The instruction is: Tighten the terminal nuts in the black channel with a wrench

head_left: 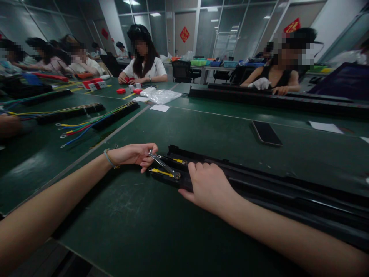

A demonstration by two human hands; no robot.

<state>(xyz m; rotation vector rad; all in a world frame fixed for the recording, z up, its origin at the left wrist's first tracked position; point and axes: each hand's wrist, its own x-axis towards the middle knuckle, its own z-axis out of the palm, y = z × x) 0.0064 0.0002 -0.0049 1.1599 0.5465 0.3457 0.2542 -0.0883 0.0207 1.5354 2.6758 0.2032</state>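
Observation:
A silver wrench (164, 164) is pinched at one end by the fingers of my left hand (138, 156). Its other end sits at a nut (178, 176) inside the left end of a long black housing (259, 182). Two short yellow-sleeved cable pieces with metal lugs lie there: one yellow lead (162, 172) beside the wrench, another yellow lead (176, 160) behind it. My right hand (210, 184) is wrapped over the housing just right of the nut, thumb on the near side, fingers over the top. What lies under that palm is hidden.
A phone (266, 133) lies behind the housing. Bundled coloured cables with ring lugs (86, 125) lie at left, near another person's hand (10, 125). Across the green table (123, 215) are a clear plastic bag (164, 96), red blocks, another long black housing (245, 98) and seated people.

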